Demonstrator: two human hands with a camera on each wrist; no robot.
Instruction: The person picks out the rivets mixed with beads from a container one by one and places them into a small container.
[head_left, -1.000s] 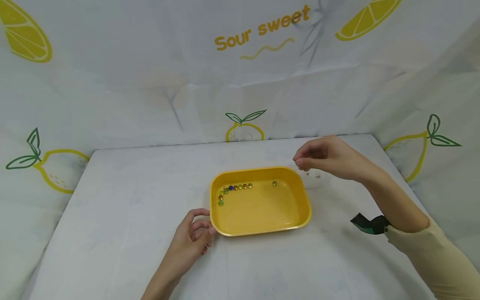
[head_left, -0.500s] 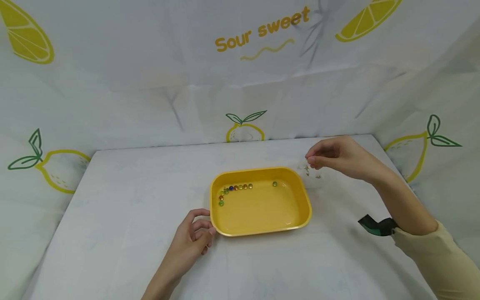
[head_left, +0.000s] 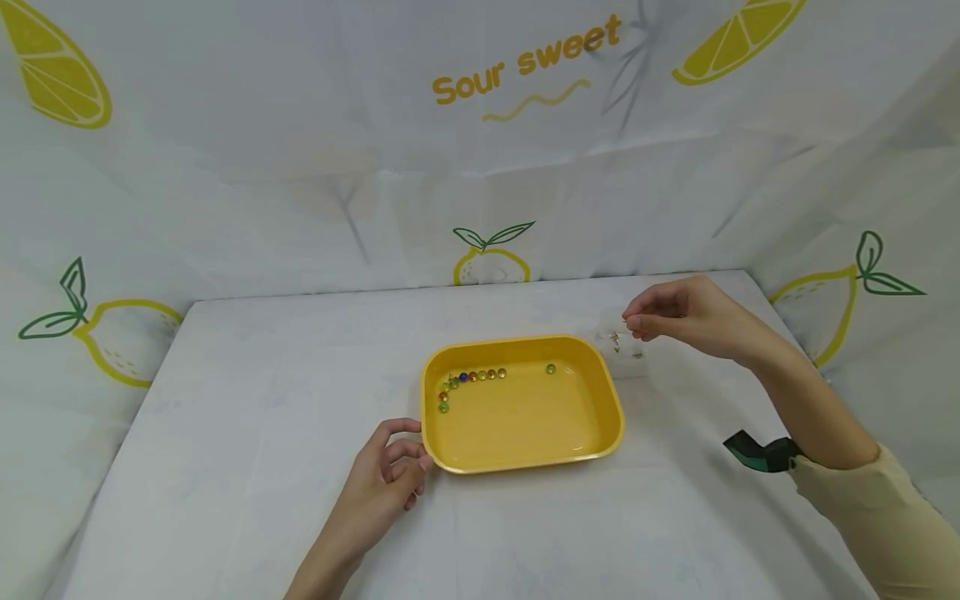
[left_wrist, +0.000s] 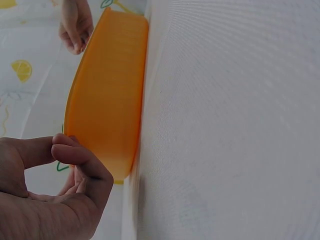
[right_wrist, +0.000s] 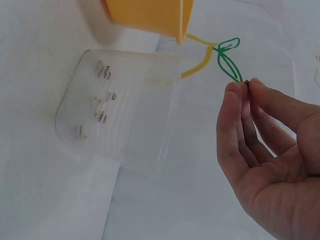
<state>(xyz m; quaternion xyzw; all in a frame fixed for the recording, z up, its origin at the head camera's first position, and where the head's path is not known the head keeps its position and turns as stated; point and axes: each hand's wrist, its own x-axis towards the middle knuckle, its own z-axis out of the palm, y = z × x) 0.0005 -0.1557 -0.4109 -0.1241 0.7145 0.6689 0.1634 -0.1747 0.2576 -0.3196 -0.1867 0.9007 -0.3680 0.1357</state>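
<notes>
A yellow tray (head_left: 525, 425) stands on the table. My left hand (head_left: 378, 479) is at its front left corner, with thumb and curled fingers on the rim; the left wrist view shows the fingertips (left_wrist: 65, 142) at the rim. Along the tray's left and back sides lie several glass marbles (head_left: 482, 375), with tiny pin-like bits (head_left: 450, 380) in the corner. My right hand (head_left: 690, 321) is raised beyond the tray's right side, pinching a tiny dark metal piece (right_wrist: 246, 81), mostly hidden by the fingertips. Close by stands a clear plastic box (right_wrist: 145, 110) holding several small metal pieces (right_wrist: 103, 117).
A white cloth covers the table (head_left: 262, 400). Behind it hangs a white curtain (head_left: 300, 125) printed with lemons and lettering. A black and green strap (head_left: 761, 454) hangs near my right sleeve (head_left: 862, 508).
My right hand has moved right, away from the tray, uncovering more of the clear box and its small metal pieces. The left hand and tray have stayed in place.
</notes>
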